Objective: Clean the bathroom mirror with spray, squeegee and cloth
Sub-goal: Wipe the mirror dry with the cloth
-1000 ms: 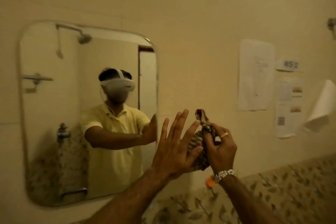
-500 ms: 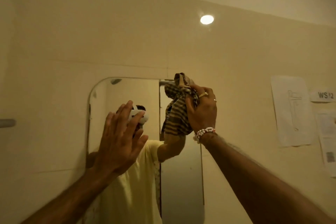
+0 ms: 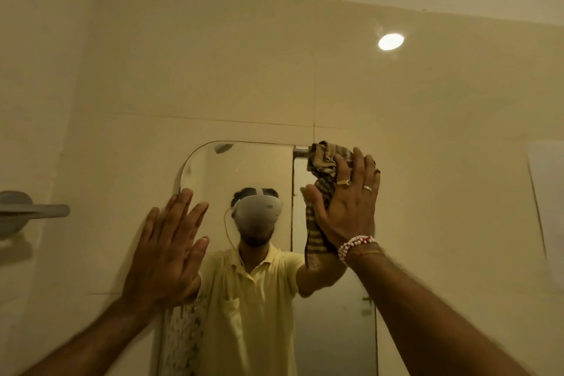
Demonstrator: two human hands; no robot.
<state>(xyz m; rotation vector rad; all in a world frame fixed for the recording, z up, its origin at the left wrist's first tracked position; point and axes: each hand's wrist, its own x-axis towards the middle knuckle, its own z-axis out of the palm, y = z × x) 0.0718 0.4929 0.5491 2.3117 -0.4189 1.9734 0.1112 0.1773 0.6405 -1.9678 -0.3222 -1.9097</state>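
The wall mirror (image 3: 259,168) has rounded corners and hangs in the middle of the view, reflecting a person in a yellow shirt. A striped brown cloth (image 3: 323,159) lies bunched at the mirror's upper right corner. My right hand (image 3: 348,207) presses it flat against the glass with straight fingers, and a strip of cloth hangs below the palm. My left hand (image 3: 168,247) is spread open at the mirror's left edge, palm toward the glass; whether it touches I cannot tell. No spray bottle or squeegee is in view.
A grey rail (image 3: 33,210) juts from the left wall at hand height. A sheet of paper (image 3: 546,192) is stuck to the tiled wall at the right. A round light spot (image 3: 390,41) shines on the wall above.
My right hand went from gripping the bunched cloth to pressing it flat on the mirror's top right corner. The view tilted upward and shifted left. My left hand stayed spread by the mirror's left side.
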